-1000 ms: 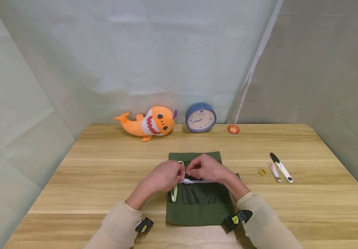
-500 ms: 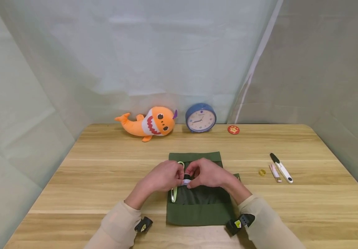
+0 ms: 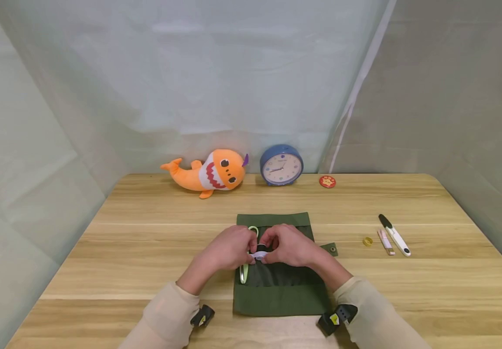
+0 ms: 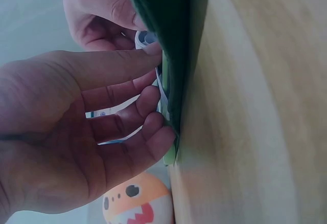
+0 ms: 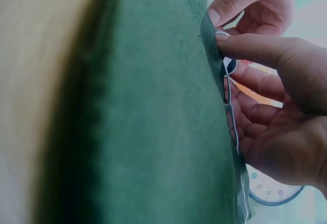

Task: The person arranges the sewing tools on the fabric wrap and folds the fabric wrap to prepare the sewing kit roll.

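Note:
An olive-green cloth roll [image 3: 281, 300] lies unfolded on the table, with a white elastic band [image 3: 253, 255] across its dark inside. At its left side a light-green tool with a looped handle [image 3: 244, 274], like scissors, sits under the band. My left hand [image 3: 232, 246] pinches the band beside this tool, thumb lowest. My right hand [image 3: 292, 246] pinches a small black spool-like cylinder [image 3: 261, 248] with a pale rim, thumb at the band and index finger above. In the right wrist view the cylinder [image 5: 231, 66] is mostly hidden behind the thumb and cloth.
An orange plush shark [image 3: 209, 169], a blue clock [image 3: 281, 166] and a red badge [image 3: 327, 182] stand or lie along the back edge. To the right lie a gold ring [image 3: 367, 241], a pink-and-white piece with a metal end [image 3: 386, 242] and a white tool with a black end [image 3: 395, 235].
My right hand's thumb has come down to the white band, and its fingers have spread around the black cylinder. The left hand stays nearly in place. More of the roll's snap tab shows.

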Motion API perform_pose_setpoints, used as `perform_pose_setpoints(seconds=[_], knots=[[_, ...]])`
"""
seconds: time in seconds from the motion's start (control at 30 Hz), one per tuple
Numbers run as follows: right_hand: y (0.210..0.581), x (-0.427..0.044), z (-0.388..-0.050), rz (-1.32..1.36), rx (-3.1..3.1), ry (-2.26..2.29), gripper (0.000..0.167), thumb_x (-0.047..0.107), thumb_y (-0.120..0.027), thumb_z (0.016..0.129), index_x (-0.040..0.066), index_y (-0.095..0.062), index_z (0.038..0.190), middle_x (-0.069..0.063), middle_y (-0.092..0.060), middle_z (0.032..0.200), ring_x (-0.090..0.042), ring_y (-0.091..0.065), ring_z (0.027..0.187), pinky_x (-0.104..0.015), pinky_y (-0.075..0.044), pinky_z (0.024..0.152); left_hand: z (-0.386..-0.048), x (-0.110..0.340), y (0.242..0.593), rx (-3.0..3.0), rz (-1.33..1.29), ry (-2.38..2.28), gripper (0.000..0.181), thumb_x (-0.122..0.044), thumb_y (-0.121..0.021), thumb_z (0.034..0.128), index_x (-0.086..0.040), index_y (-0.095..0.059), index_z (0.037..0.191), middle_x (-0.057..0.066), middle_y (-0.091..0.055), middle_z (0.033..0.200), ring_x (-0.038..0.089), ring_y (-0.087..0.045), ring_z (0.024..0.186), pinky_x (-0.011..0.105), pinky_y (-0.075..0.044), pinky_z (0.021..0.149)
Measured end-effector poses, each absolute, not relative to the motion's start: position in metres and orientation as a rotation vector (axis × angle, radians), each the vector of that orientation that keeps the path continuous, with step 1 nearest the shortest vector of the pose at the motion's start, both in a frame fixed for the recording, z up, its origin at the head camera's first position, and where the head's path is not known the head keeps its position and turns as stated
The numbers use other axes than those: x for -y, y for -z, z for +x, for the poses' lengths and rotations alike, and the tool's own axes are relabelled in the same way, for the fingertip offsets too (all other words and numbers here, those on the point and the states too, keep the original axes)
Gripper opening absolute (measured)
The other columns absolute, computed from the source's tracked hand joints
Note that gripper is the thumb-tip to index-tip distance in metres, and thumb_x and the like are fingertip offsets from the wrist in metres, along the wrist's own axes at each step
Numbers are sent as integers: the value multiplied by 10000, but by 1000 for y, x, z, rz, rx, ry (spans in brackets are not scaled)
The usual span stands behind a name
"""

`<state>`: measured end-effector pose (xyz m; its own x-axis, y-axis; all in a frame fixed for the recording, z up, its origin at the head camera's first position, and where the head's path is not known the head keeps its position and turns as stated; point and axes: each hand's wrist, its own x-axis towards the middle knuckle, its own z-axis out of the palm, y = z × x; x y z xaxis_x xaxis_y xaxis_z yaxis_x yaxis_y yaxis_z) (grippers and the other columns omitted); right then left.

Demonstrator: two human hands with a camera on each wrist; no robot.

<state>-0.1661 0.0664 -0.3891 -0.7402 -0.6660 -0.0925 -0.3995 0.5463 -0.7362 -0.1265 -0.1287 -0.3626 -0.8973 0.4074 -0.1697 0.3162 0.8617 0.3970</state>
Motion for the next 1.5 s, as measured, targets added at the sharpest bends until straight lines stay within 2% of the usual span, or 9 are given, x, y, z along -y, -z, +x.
perform_pose_setpoints(seconds=[0.3, 1.0, 1.3, 1.5], knots=[[390, -70, -166, -882, -2376, 1058, 216, 102, -884, 807, 103, -772, 992, 27, -704, 862, -108, -594, 777, -253, -497, 708, -128, 128, 365, -2795, 549, -526, 215, -101, -902, 832, -106, -689, 803, 9, -623, 807, 180, -538, 795, 402, -513, 827], [390, -71, -165, -882, -2379, 1051, 215, 125, -904, 802, 150, -788, 982, 55, -690, 881, -111, -595, 793, -259, -496, 713, -129, 128, 366, -2802, 553, -523, 195, -94, -903, 827, -98, -709, 813, 10, -629, 811, 182, -539, 805, 405, -510, 828], [391, -69, -166, -890, -2400, 1029, 248, 143, -911, 792, 120, -778, 1001, 30, -685, 865, -100, -581, 801, -255, -493, 733, -128, 129, 365, -2800, 529, -523, 194, -106, -902, 831, -107, -709, 811, 1, -615, 808, 173, -533, 800, 394, -504, 813], [383, -76, -166, -896, -2396, 1065, 293, 151, -891, 831, 101, -783, 1099, 10, -736, 957, -103, -625, 849, -263, -528, 777, -129, 130, 364, -2789, 547, -552, 191, -113, -908, 824, -108, -717, 817, -3, -605, 790, 168, -526, 785, 369, -481, 773]])
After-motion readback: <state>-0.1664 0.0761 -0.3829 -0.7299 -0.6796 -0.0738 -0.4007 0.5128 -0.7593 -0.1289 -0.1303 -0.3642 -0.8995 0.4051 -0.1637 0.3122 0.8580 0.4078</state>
